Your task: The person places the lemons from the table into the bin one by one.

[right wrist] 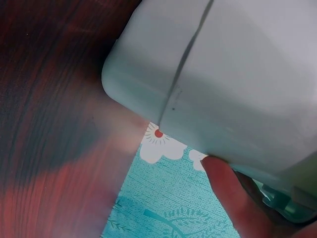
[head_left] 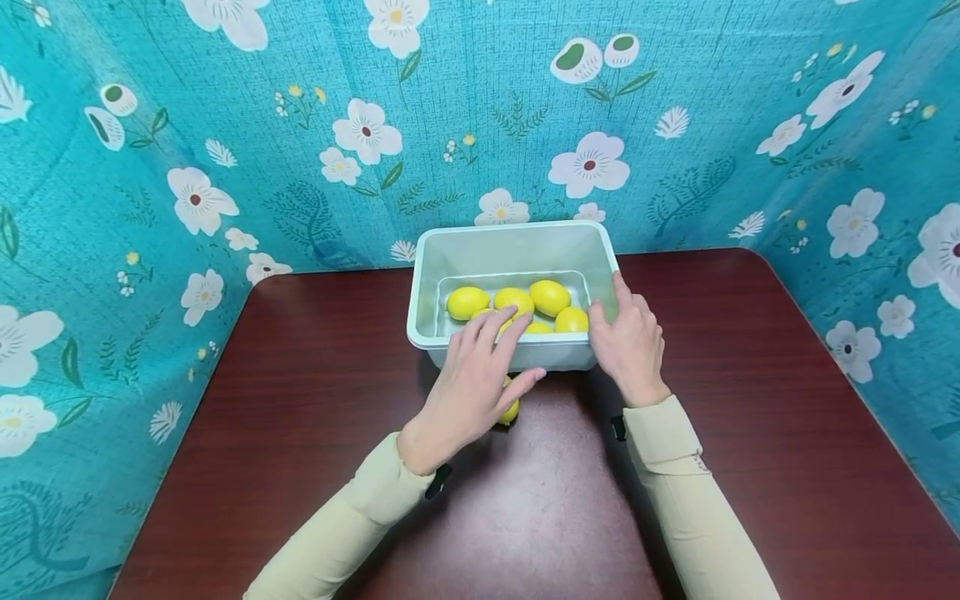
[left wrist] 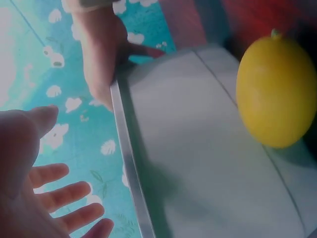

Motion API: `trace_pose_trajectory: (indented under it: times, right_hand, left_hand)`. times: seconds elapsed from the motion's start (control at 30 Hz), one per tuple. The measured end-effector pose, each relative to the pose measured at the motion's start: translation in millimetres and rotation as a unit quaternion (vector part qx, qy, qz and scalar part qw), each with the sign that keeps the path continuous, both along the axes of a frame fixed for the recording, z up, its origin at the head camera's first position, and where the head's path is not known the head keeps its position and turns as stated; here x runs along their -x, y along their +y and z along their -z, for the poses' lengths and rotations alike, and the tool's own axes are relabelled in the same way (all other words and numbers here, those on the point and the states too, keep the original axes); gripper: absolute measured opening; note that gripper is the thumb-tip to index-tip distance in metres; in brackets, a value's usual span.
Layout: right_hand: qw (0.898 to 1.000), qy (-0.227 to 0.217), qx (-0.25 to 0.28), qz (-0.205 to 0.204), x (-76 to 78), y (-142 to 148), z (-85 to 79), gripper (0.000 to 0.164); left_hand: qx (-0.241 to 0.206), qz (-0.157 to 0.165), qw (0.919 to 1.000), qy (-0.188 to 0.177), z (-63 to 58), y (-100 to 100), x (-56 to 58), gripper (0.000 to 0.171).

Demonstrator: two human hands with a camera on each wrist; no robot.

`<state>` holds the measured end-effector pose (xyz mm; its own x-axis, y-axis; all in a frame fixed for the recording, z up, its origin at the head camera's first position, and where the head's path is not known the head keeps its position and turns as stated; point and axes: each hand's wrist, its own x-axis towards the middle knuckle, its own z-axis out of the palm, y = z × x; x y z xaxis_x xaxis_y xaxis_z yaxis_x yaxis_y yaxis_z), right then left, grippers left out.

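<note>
A pale grey-green plastic bin (head_left: 517, 243) stands toward the back of the table, with several yellow lemons (head_left: 550, 297) on its floor. My left hand (head_left: 468, 379) is over the bin's front rim, fingers extended and spread, nothing held between them. Below that hand, outside the bin's front wall (left wrist: 183, 129), another lemon (left wrist: 277, 94) shows large in the left wrist view; the hand partly hides it in the head view. My right hand (head_left: 632, 346) grips the bin's right front corner, thumb inside the rim. In the right wrist view, a finger (right wrist: 225, 183) lies against the outer wall.
The dark reddish-brown table (head_left: 322, 358) extends to both sides of the bin and in front of it. Close behind the table hangs a turquoise flowered cloth (head_left: 450, 100), which also runs along the left and right sides.
</note>
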<state>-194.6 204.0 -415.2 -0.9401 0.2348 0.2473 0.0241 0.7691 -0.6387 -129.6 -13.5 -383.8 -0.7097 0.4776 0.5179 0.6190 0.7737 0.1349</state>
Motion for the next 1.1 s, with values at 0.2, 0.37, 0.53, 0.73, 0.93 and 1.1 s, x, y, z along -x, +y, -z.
trace_pose_trajectory:
  times: [0.2, 0.37, 0.53, 0.73, 0.93, 1.1]
  right_hand:
    - [1.000, 0.003, -0.001, 0.001, -1.6, 0, 0.3, 0.060]
    - [1.000, 0.007, 0.001, 0.004, -4.4, -1, 0.8, 0.060]
    - [1.000, 0.007, 0.003, 0.005, -6.9, -2, 1.1, 0.060]
    - [1.000, 0.007, -0.001, 0.005, -7.0, -3, 1.3, 0.061]
    - [1.000, 0.002, 0.001, 0.007, -6.8, -3, 0.8, 0.061]
    - [1.000, -0.001, 0.001, 0.009, -6.6, -4, 0.3, 0.060]
  left_hand:
    - [0.040, -0.002, 0.9992, 0.004, 6.8, -1, -20.0, 0.058]
    - [0.066, 0.007, 0.9977, 0.014, 15.3, -3, -32.7, 0.057]
    - [0.084, 0.007, 0.9964, 0.011, 25.2, -5, -39.5, 0.056]
    - [0.098, -0.010, 0.9951, -0.010, 34.4, -9, -40.6, 0.054]
    - [0.118, -0.037, 0.9911, -0.049, 49.9, -11, -37.9, 0.060]
    - [0.148, -0.063, 0.9853, -0.058, 62.9, -14, -34.7, 0.063]
